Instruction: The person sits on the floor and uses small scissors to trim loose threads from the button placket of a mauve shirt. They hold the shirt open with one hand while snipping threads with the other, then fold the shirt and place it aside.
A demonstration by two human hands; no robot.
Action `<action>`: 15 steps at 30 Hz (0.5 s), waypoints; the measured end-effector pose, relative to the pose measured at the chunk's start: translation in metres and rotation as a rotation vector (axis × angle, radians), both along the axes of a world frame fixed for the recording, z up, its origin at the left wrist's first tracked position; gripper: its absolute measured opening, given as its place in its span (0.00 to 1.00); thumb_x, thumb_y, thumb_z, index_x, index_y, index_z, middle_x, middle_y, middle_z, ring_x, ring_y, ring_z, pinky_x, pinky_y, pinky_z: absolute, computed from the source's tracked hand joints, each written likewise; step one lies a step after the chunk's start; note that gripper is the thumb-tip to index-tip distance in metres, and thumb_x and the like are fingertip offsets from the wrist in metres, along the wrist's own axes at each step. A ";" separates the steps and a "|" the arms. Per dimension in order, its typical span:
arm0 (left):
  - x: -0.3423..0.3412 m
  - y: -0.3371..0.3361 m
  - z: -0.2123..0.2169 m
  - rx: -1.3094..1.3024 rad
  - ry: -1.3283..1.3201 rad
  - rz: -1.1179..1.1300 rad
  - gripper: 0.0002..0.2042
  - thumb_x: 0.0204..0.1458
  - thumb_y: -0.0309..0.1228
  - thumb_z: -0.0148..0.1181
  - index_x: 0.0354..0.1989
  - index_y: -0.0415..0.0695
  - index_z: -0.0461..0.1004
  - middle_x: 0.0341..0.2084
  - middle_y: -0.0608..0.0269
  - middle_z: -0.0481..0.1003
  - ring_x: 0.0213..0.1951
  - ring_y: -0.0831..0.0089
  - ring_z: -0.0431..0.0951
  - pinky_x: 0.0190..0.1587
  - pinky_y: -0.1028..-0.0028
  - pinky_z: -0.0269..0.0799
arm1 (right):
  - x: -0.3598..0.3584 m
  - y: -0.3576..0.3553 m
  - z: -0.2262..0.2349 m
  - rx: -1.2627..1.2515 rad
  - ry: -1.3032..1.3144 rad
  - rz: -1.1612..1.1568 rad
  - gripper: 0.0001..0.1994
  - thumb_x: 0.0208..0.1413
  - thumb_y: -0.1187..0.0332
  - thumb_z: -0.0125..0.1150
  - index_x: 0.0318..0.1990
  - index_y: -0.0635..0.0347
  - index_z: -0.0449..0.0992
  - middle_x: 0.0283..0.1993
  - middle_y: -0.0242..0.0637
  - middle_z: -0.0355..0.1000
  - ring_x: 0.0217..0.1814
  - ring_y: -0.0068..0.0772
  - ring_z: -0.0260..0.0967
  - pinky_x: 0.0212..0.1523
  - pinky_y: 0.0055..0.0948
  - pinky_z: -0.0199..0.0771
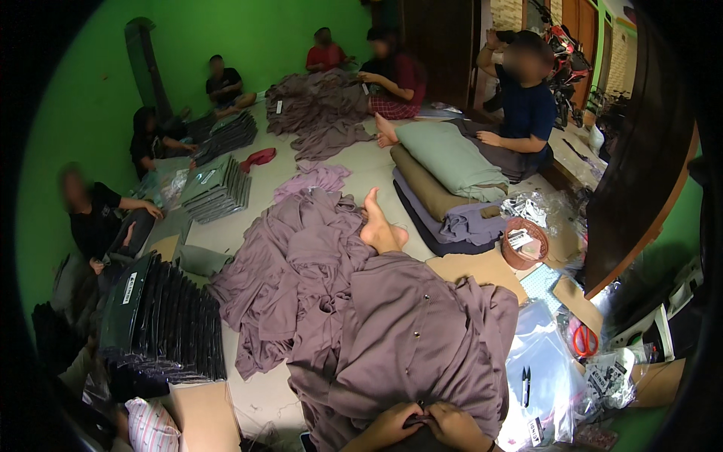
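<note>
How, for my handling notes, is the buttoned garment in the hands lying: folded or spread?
Spread: the brown garment lies broad and rumpled, its buttons exposed; the left hand and right hand pinch it.

Left grip (395, 426), right grip (455, 427): both bare, ungloved fingers. Forearms (369, 442): bare near the wrists, cropped below. Right wrist: thin dark band (492, 446), partly cut off. Black cloth (422, 440) between forearms, apparently worn; garment type unclear. Foot (382, 235): bare, ankle uncovered. Legs hidden.
</note>
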State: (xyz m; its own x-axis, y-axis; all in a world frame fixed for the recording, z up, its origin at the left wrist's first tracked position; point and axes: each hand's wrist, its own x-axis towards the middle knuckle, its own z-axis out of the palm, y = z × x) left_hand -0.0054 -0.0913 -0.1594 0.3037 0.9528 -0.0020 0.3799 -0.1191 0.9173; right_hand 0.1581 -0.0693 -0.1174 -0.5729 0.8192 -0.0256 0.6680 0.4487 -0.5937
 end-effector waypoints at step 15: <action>0.004 -0.002 -0.016 0.117 -0.033 0.007 0.11 0.41 0.28 0.56 0.33 0.43 0.64 0.31 0.58 0.68 0.35 0.62 0.69 0.39 0.70 0.63 | 0.062 0.057 0.159 0.590 0.422 -0.354 0.22 0.38 0.60 0.62 0.41 0.64 0.68 0.47 0.47 0.62 0.47 0.38 0.60 0.47 0.32 0.57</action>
